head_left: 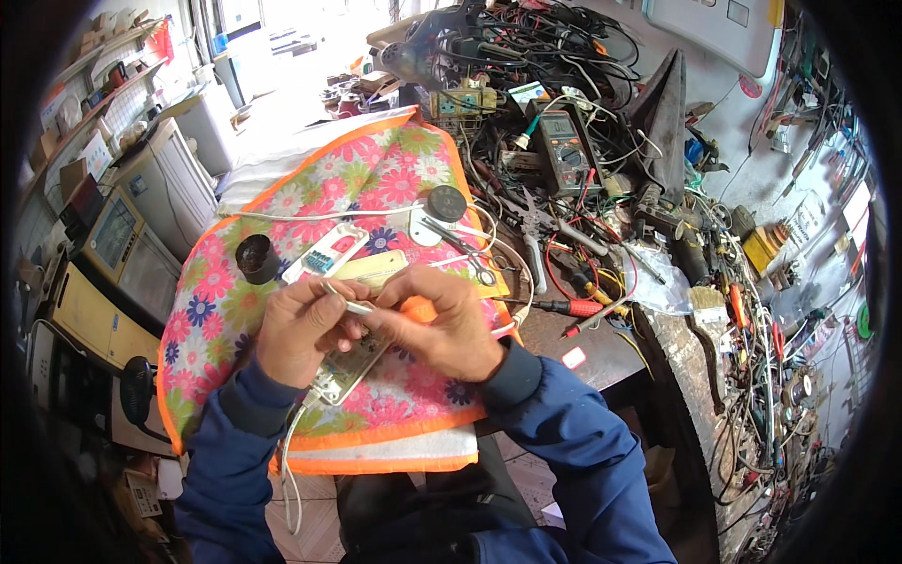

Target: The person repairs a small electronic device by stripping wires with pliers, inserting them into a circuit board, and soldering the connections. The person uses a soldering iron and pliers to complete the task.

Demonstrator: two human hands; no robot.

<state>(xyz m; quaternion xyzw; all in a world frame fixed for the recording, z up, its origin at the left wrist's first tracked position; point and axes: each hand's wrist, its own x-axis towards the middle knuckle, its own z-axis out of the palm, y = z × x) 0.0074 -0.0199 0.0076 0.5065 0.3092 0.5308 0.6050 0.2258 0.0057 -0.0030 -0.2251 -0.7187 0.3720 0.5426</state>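
Note:
Over a flowered cloth, my left hand (303, 329) and my right hand (442, 321) are close together, fingers pinched on a small thin white piece (349, 303). A rounded orange object (418, 308), perhaps a tool handle, shows among my right hand's fingers; the rest of it is hidden. Beneath my hands lies an opened pale plastic housing (331, 385) with parts inside, partly covered by my fingers, and a white cable (287, 451) leads off it. Just beyond are a white tray-like case (329, 250) with teal and red parts and a cream cover (379, 266).
A dark cup (256, 259) stands at the cloth's left. Scissors (462, 250) and a black round piece (446, 203) lie at its right. Beyond them are pliers (534, 242), a multimeter (566, 150), red probes (573, 307) and heaped cables (554, 47). Appliances (155, 188) line the left side.

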